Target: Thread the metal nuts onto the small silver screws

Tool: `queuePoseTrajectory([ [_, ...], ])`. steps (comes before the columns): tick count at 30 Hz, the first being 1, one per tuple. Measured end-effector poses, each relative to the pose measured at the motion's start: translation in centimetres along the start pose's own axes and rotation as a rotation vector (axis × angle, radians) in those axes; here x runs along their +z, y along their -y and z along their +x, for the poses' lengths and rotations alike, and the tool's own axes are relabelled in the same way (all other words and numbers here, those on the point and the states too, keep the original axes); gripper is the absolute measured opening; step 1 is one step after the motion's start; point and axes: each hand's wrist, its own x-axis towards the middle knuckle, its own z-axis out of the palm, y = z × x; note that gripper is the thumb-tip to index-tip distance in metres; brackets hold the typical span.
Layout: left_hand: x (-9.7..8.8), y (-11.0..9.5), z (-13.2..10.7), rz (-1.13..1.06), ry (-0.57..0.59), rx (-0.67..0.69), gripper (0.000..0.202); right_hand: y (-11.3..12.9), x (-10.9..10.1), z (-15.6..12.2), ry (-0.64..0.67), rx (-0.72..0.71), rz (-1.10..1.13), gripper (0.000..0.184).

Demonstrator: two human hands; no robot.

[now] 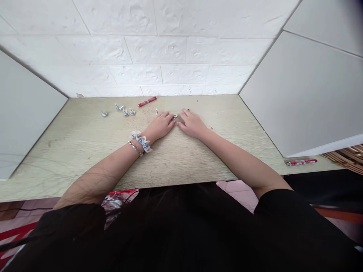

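Note:
Side by side on the tabletop, my left hand point(161, 125) and my right hand point(193, 124) almost meet. Between their fingertips is a small, pale, ring-like metal piece, which looks like a washer point(176, 116). My left thumb and forefinger close on its near side. Right beside it, my right hand lies low with its fingers apart; its thumb and forefinger are nearest the washer. A bolt point(157, 112) stands upright just behind my left fingers. Farther left are several silver bolts point(125, 112) with washers on them, and a single bolt point(104, 113).
A red tube point(147, 101) lies behind the bolts, and another red tube point(301, 162) is at the right front edge. Grey panels point(314, 90) flank the pale wooden tabletop point(170, 162). A white brick-patterned wall point(172, 53) closes the back. Wicker point(347, 156) shows at far right.

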Motion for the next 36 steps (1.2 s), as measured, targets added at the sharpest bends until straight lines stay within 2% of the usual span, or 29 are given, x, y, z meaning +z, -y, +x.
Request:
queuePoseTrajectory([
  [3,-0.6,0.0,0.2,-0.041,0.030,0.087,0.038,-0.2,0.0,0.0,0.087,-0.072,-0.006,0.036],
  [6,-0.7,0.0,0.3,-0.090,0.044,0.157,0.036,-0.5,-0.2,-0.1,0.093,-0.154,0.027,0.032],
  [10,-0.6,0.1,0.2,-0.155,0.041,0.221,0.029,-0.7,-0.1,0.0,0.097,-0.175,0.076,0.027],
  [15,-1.2,0.0,0.1,-0.187,0.061,0.143,0.028,-0.1,-1.2,-0.1,0.098,-0.166,0.032,0.022],
  [18,-1.6,0.2,0.1,-0.189,0.067,0.076,0.031,0.0,-2.9,-0.5,0.071,-0.023,-0.101,0.022],
  [21,-1.7,0.5,0.1,-0.211,0.095,0.058,0.033,-0.1,-4.5,-1.0,0.204,0.179,-0.063,0.033],
  [23,-1.8,0.7,0.1,-0.223,0.103,0.060,0.034,-0.3,-4.9,-1.1,0.294,0.241,0.001,0.026],
  [25,-1.7,0.8,0.1,-0.222,0.098,0.069,0.033,-0.3,-4.9,-1.0,0.330,0.256,0.047,0.015],
  [28,-1.7,0.7,0.2,-0.204,0.087,0.083,0.031,0.0,-4.1,-0.7,0.303,0.218,0.060,0.007],
  [36,-1.3,0.8,0.2,-0.168,0.068,0.091,0.032,0.3,-1.4,-0.6,0.093,-0.005,0.001,0.016],
])
